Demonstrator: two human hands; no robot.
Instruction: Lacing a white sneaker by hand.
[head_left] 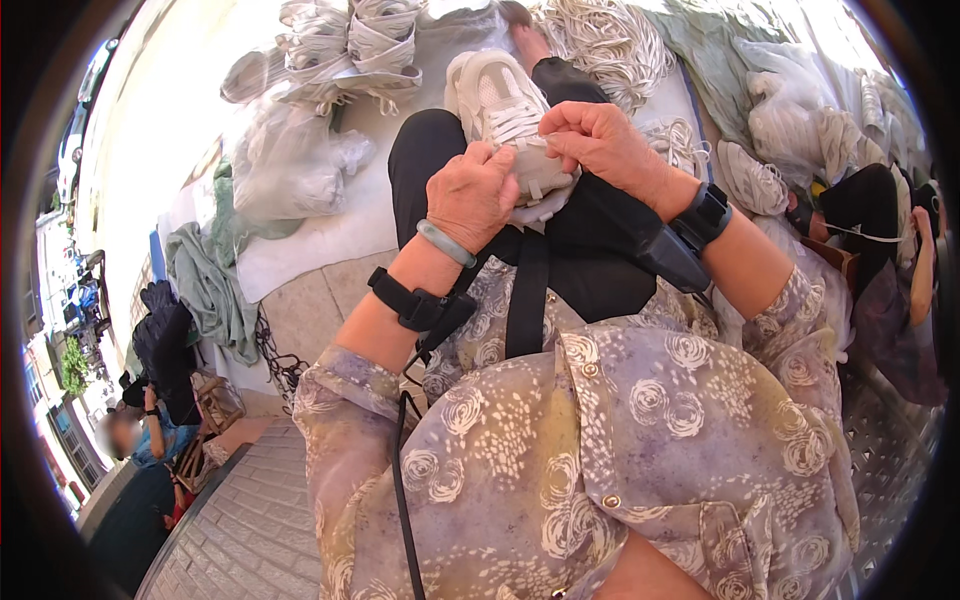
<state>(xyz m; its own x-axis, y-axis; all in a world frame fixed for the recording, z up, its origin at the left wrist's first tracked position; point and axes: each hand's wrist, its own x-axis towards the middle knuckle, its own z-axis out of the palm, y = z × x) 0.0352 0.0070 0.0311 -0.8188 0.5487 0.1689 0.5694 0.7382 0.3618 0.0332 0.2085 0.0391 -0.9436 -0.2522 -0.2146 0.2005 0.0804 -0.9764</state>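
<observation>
A light grey and white sneaker (492, 88) rests between my knees, toe pointing away from me. White laces (513, 122) run criss-cross over its tongue. My left hand (472, 196) is closed at the left side of the ankle opening, its thumb and forefinger pinched on a shoelace. Across the shoe, my right hand (606, 146) pinches a shoelace at the right-hand eyelets. The thin stretch of lace inside each pinch is mostly hidden by the fingers.
Beyond the sneaker lies a heap of white laces (612, 50). Stacked shoes (372, 45) and a clear plastic bag (290, 165) sit on a white sheet to the left. More sneakers (752, 180) and bags lie at right, near another person (893, 260). People also sit at far left.
</observation>
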